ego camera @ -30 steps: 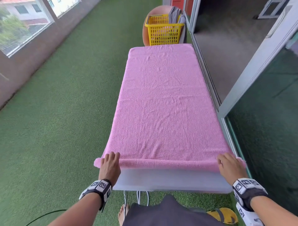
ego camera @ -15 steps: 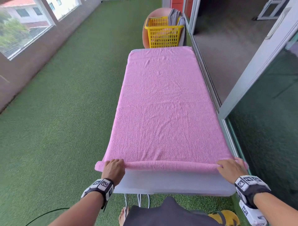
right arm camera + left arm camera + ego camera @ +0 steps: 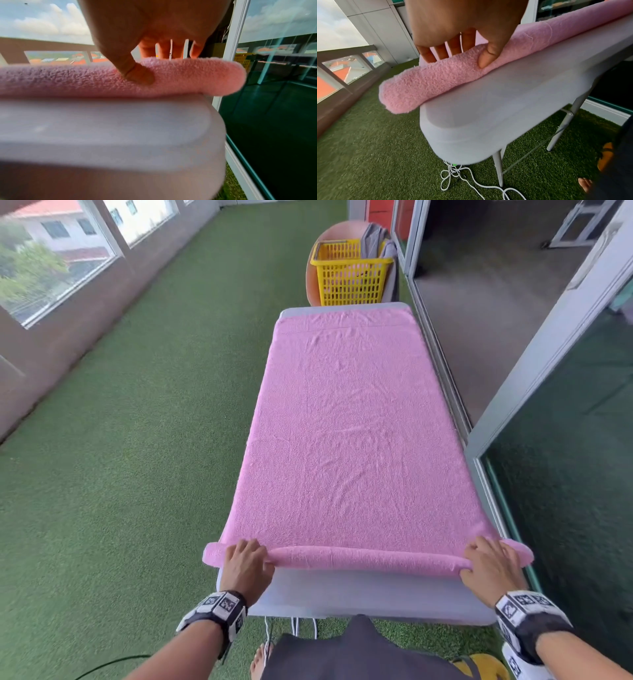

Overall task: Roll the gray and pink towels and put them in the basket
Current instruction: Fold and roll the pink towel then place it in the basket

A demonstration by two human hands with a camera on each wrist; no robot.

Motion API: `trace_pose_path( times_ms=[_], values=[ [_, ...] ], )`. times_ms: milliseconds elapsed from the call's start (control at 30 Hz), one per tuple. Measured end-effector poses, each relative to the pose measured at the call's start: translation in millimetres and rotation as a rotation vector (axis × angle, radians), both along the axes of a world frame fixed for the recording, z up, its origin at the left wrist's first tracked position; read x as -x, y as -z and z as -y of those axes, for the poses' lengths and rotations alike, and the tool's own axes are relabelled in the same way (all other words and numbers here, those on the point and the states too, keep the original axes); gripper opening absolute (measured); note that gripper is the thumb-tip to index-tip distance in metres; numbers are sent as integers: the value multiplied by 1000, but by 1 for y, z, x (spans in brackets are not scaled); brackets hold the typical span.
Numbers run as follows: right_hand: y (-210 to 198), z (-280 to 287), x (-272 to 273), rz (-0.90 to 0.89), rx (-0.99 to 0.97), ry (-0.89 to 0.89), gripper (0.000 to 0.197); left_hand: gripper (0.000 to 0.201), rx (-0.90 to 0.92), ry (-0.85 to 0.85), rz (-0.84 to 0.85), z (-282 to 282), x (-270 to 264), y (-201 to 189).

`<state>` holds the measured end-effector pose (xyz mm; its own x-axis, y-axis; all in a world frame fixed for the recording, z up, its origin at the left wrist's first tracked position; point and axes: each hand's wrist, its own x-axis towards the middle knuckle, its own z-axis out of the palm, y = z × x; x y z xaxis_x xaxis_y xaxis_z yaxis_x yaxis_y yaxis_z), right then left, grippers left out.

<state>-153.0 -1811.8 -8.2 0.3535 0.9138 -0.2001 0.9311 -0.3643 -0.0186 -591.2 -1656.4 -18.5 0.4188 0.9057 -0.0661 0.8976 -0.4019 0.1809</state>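
On table [image 3: 370, 597] the pink towel [image 3: 349, 446] lies flat lengthwise, near edge rolled into a thin tube across the near end. Left hand [image 3: 245, 565] grips the roll near its left end, fingers over the top, thumb [image 3: 488, 58] pressed into the front; roll tip sticks out past the table corner. Right hand [image 3: 489, 568] grips the roll near its right end the same way, thumb [image 3: 139, 75] on front, fingers behind. Both hands curled round the roll. Basket [image 3: 349, 280], yellow, stands beyond the table's far end, well apart from hands; gray towel [image 3: 375, 241] draped at its right side. Wrist bands carry black-white marker squares; no readable writing.
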Motion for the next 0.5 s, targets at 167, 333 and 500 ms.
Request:
trace_pose_path(
  times_ms=[167,333,500],
  values=[
    [5,-2,-1,-108,-128,53,37,49,37,-63,35,7,-3,10],
    [6,21,8,-144,35,33,33,36,120,-37,38,27,8,11],
    [-11,-9,-1,-111,75,19,28,29,15,-88,14,11,-3,-4]
  ],
)
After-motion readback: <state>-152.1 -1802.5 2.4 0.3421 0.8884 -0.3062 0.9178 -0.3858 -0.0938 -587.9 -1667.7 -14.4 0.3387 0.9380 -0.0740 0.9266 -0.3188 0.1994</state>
